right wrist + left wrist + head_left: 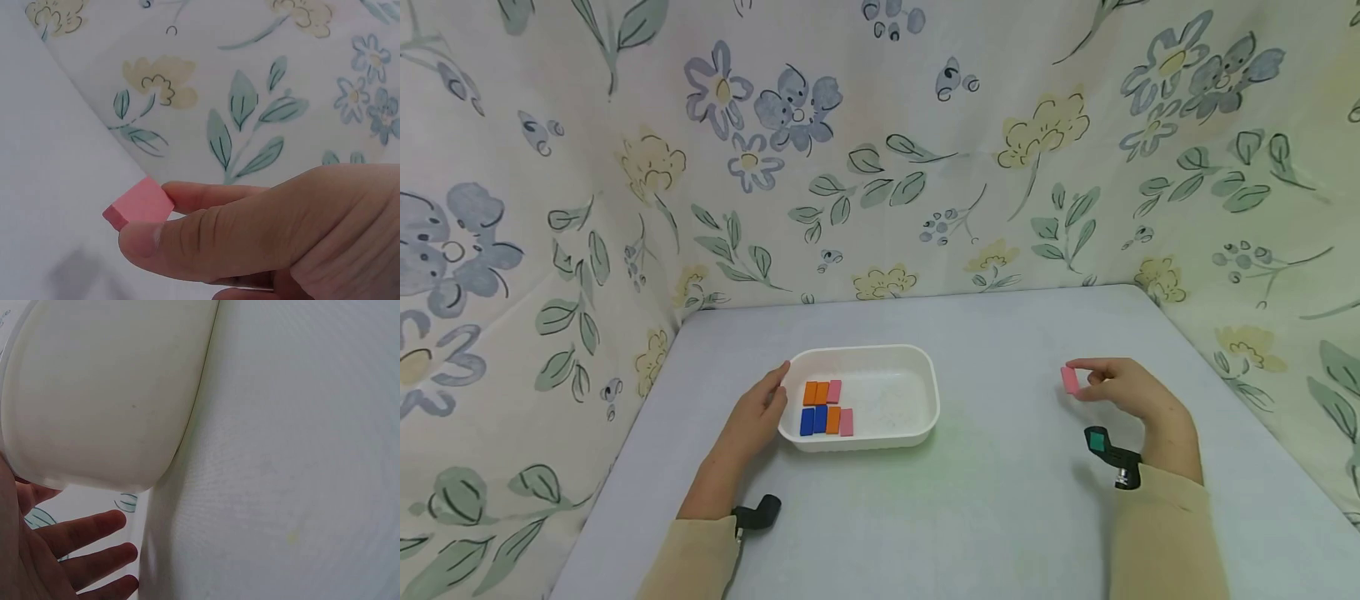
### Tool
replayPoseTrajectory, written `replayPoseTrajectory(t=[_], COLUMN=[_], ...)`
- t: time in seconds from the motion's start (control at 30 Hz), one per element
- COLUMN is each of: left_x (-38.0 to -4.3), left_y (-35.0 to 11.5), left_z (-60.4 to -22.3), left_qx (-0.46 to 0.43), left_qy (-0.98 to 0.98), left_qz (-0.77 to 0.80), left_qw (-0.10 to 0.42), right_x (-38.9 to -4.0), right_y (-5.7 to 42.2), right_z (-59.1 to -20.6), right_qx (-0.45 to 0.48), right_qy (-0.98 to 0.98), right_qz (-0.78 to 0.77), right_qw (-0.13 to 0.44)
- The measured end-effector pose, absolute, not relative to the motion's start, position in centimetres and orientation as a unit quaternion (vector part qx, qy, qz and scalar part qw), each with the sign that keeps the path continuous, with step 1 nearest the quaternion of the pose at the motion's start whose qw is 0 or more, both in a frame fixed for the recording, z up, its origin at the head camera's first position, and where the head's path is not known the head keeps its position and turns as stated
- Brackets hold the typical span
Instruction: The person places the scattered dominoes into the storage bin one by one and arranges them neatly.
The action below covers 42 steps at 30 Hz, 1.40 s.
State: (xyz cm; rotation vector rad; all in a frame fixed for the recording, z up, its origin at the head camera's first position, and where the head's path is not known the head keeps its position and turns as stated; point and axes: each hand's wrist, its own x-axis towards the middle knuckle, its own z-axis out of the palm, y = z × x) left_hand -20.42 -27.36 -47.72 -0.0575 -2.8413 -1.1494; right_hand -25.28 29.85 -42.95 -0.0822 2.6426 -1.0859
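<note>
Thumb and fingertips of my right hand (1123, 387) pinch a small pink block (1070, 380) above the table, right of the tray. In the right wrist view, the pink block (140, 203) appears as a thin flat rectangle. My left hand (760, 412) rests against the left end of a white plastic tray (880, 443). In the left wrist view, several fingers (94, 565) stretch out straight beside the tray wall (106, 394). Flat orange blocks (822, 392), blue blocks (814, 420) and pink blocks (847, 422) lie in two rows in the tray's left half.
A pale table (985, 500) holds the tray left of its middle. Floral cloth (880, 167) hangs behind the table and along both sides. Each wrist carries a black camera mount, such as the right one (1112, 458).
</note>
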Motion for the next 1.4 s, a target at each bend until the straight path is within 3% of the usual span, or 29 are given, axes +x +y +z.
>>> replayPoseTrajectory(t=[0.77, 1.4], left_x=[-20.3, -20.5], left_y=[-27.9, -27.7], left_z=[-47.8, -47.7], left_qx=[-0.021, -0.027], left_qy=[-0.925, -0.922], left_qz=[-0.376, -0.382], left_qw=[0.056, 0.052], right_x=[-25.5, -26.4], right_y=[19.3, 10.7], right_z=[-39.5, -39.0], right_qx=[-0.153, -0.209], right_qy=[0.912, 0.888], right_qz=[-0.369, -0.395], right_qw=[0.093, 0.108])
